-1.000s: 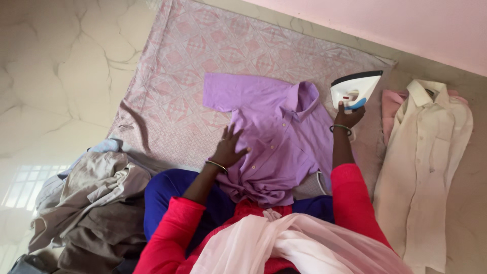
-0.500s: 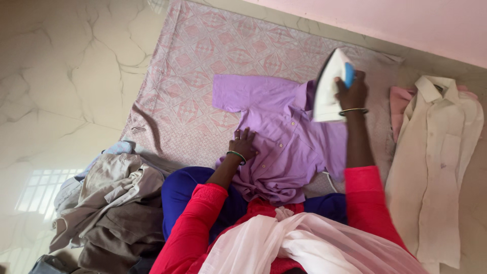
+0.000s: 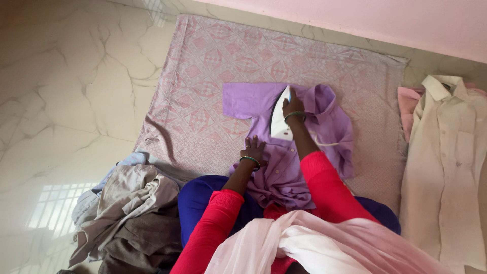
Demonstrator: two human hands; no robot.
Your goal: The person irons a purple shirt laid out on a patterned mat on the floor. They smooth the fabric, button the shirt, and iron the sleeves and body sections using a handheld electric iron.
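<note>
The right hand (image 3: 293,107) is being kept closed around the handle of a white iron (image 3: 280,117), which is being pressed flat on the chest of a purple shirt (image 3: 264,101), just below the collar. The handle itself is being hidden by the fingers, so only the white body and its pointed tip beyond the hand are being seen; a thin cord is trailing off to the right of that wrist. The left hand (image 3: 253,150) is being laid palm down on the same shirt, just beside and nearer the body than the iron, fingers spread a little and flat, nothing being gripped. The shirt is being spread on a pink patterned cloth (image 3: 213,50) on the floor, one short sleeve lying out beyond the left hand; its lower hem is being bunched against the lap and partly hidden by the red sleeves and a pale scarf (image 3: 304,243). Well to the right of the right hand a cream shirt (image 3: 446,167) is lying flat, cut off by the frame edge, with a pink garment (image 3: 408,104) mostly hidden under it. To the left of the left hand a grey clothes heap (image 3: 127,213) is lying, single pieces hard to make out.
</note>
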